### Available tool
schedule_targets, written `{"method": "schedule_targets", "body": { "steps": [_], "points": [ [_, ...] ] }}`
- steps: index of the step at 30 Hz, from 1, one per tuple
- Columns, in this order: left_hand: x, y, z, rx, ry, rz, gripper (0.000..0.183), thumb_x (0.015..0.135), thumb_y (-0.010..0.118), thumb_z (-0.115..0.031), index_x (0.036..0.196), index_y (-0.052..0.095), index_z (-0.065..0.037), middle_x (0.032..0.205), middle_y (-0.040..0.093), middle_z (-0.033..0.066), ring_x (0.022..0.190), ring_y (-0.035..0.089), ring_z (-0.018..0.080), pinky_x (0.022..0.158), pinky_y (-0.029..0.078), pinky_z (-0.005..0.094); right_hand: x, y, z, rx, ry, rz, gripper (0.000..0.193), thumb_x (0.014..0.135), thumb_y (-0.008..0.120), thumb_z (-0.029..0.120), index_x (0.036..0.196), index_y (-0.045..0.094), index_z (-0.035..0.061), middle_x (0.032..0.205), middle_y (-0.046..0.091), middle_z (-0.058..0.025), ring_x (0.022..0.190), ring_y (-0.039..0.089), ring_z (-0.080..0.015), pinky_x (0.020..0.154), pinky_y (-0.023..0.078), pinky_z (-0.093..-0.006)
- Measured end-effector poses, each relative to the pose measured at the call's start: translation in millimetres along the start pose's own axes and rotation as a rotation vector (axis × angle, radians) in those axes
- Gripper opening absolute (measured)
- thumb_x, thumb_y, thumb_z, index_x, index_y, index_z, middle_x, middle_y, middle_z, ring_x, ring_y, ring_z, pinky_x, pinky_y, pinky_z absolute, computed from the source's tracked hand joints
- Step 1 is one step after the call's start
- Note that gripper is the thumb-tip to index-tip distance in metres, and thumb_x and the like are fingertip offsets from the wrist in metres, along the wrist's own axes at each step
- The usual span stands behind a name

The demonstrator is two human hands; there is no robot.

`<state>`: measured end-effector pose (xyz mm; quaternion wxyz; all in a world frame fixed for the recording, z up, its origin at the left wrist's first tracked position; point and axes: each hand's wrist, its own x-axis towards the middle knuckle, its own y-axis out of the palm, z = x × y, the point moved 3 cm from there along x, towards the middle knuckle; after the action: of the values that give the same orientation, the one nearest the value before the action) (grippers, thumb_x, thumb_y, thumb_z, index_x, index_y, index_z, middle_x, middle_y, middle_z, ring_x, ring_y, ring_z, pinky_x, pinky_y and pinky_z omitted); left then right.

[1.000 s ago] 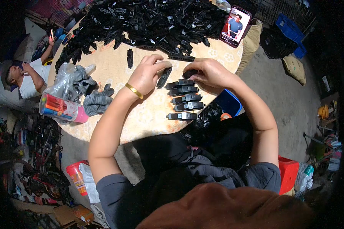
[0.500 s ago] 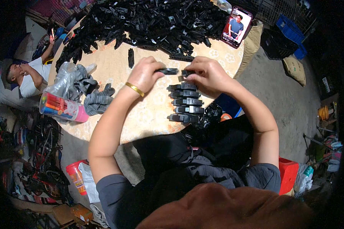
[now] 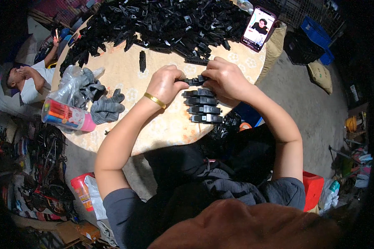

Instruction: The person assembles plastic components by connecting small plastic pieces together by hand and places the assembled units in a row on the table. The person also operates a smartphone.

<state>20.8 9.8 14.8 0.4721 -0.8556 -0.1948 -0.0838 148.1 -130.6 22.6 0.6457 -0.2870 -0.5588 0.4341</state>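
Note:
My left hand [image 3: 165,85] and my right hand [image 3: 226,78] are closed on the two ends of a black plastic part [image 3: 194,80], just above the table. Fingers hide both of its ends, so I cannot tell if it is one piece or two pressed together. Right below it, several similar black parts [image 3: 204,110] lie crosswise in a short stack-like row near the table's right edge. A single slim black part [image 3: 142,61] lies beyond my left hand. Farther off spreads a large heap of black plastic parts [image 3: 153,25].
A lit phone [image 3: 258,29] leans at the far right of the round table [image 3: 153,128]. Grey gloves [image 3: 107,108], a clear plastic bag [image 3: 70,83] and a tub of coloured pens [image 3: 66,114] lie at the left. Another person [image 3: 33,81] sits beyond the left edge.
My hands have come together; the gap between the black pieces they held has closed. The nearest part of the row no longer shows. The phone's picture has changed.

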Motion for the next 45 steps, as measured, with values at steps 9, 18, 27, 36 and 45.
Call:
{"method": "schedule_targets", "body": {
  "steps": [9,18,27,36,45],
  "points": [
    [0.8,3.2,-4.9,-0.010,0.074,0.010,0.016,0.064,0.073,-0.015,0.070,0.065,-0.003,0.074,0.059,0.0106,0.076,0.055,0.0286,0.069,0.045,0.0368,5.0,9.4,5.8,0.112,-0.020,0.010,0.018,0.069,0.071,0.017,0.080,0.067,0.0041,0.077,0.059,-0.0107,0.079,0.058,-0.0279,0.068,0.048,-0.0377],
    [12.5,-43.9,61.5,0.477,-0.234,-0.368,0.043,0.073,0.072,-0.035,0.093,0.063,0.002,0.091,0.060,0.0198,0.094,0.054,0.0339,0.082,0.046,0.0398,3.6,-7.9,-74.1,-0.111,0.295,-0.252,0.017,0.080,0.063,0.015,0.093,0.067,0.0035,0.084,0.061,-0.0127,0.070,0.061,-0.0273,0.064,0.049,-0.0363],
    [10.8,-30.8,63.4,0.380,-0.271,-0.167,0.024,0.071,0.066,-0.015,0.090,0.062,-0.001,0.090,0.064,0.0185,0.085,0.061,0.0340,0.077,0.047,0.0402,3.3,8.7,-118.8,-0.308,0.444,-0.244,0.026,0.078,0.064,0.026,0.094,0.067,0.0062,0.084,0.062,-0.0122,0.083,0.060,-0.0299,0.071,0.049,-0.0391],
    [0.8,-1.9,-3.2,0.050,0.082,0.046,0.014,0.071,0.065,-0.007,0.085,0.063,-0.003,0.080,0.056,0.0140,0.082,0.054,0.0317,0.075,0.044,0.0391,18.4,7.3,-78.0,-0.153,0.101,-0.266,0.026,0.077,0.065,0.014,0.101,0.064,0.0065,0.089,0.061,-0.0093,0.084,0.056,-0.0285,0.073,0.048,-0.0373],
    [-4.0,7.6,-7.1,-0.020,0.095,0.041,0.020,0.072,0.068,-0.006,0.091,0.064,-0.003,0.085,0.057,0.0119,0.083,0.056,0.0282,0.073,0.046,0.0344,43.0,29.8,-80.2,0.063,0.425,-0.035,0.036,0.073,0.069,0.012,0.107,0.060,0.0041,0.090,0.064,-0.0146,0.083,0.061,-0.0297,0.072,0.050,-0.0367]
  ]
}}
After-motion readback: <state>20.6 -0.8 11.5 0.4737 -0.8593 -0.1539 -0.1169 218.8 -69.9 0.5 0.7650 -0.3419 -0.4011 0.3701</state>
